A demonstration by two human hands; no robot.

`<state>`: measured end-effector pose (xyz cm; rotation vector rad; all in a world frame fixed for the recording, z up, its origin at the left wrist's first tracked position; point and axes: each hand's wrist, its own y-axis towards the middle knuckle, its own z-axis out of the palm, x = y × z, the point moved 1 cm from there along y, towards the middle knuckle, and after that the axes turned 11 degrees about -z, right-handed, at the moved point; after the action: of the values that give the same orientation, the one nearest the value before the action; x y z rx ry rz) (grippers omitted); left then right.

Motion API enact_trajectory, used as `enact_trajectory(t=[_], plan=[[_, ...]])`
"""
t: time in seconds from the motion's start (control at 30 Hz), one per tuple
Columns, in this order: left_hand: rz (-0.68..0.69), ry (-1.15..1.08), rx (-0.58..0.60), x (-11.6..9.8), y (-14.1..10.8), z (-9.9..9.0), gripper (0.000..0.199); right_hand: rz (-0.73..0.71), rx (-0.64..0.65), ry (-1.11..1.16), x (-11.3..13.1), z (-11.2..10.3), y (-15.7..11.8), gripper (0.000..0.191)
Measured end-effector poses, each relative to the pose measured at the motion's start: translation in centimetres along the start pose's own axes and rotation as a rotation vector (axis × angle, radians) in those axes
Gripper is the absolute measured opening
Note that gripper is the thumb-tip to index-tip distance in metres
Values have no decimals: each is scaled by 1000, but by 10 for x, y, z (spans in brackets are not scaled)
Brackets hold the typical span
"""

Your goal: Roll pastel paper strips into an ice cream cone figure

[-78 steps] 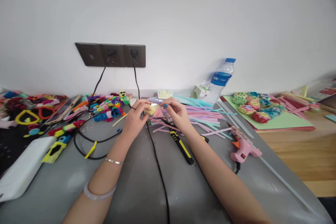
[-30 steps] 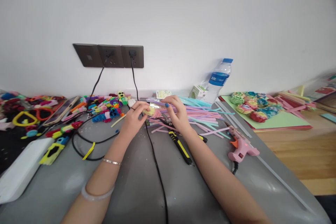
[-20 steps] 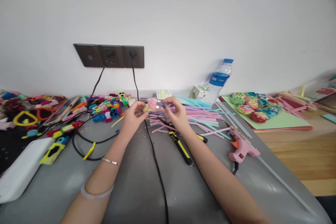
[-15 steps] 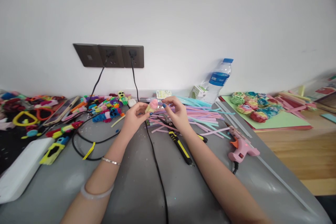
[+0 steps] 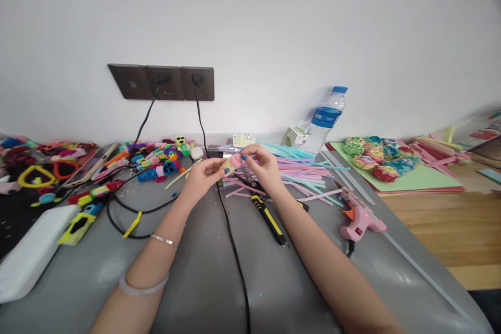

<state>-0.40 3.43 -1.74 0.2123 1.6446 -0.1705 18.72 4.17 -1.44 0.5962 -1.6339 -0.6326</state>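
A small fuzzy pipe-cleaner piece (image 5: 232,163), yellow at the lower end and pink at the top, is held above the table between my hands. My left hand (image 5: 200,176) pinches its yellow end between thumb and fingers. At the pink end, my right hand (image 5: 265,166) has its thumb and fingertips closed on the piece. Behind and under the hands lies a loose heap of pink, purple and turquoise pipe cleaners (image 5: 301,171). Yellow-and-black pliers (image 5: 269,219) rest below my right wrist, partly hidden by it.
A pink glue gun (image 5: 360,223) lies right, near clear glue sticks (image 5: 420,269). A water bottle (image 5: 327,116) leans at the wall. Black cables (image 5: 235,250) cross the grey table (image 5: 203,282). Left are colourful pipe-cleaner figures (image 5: 158,169) and a white box (image 5: 33,250).
The piece has tilted, its pink end now leaning toward the right. My right fingers have closed in on the pink end; my left hand stays nearly in place.
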Motion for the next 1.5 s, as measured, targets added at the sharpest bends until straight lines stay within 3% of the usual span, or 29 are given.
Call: enact_trajectory(t=[0.17,0.63,1.5], plan=[[-9,20,-3,-4,-1,0,41,118,-17,104,-3,1,-1,21],[4,13,-23,-3,-2,0,40,17,0,152,-5,3,0,16],[-2,43,-22,-8,-2,1,36,120,22,103,-1,3,0,23]])
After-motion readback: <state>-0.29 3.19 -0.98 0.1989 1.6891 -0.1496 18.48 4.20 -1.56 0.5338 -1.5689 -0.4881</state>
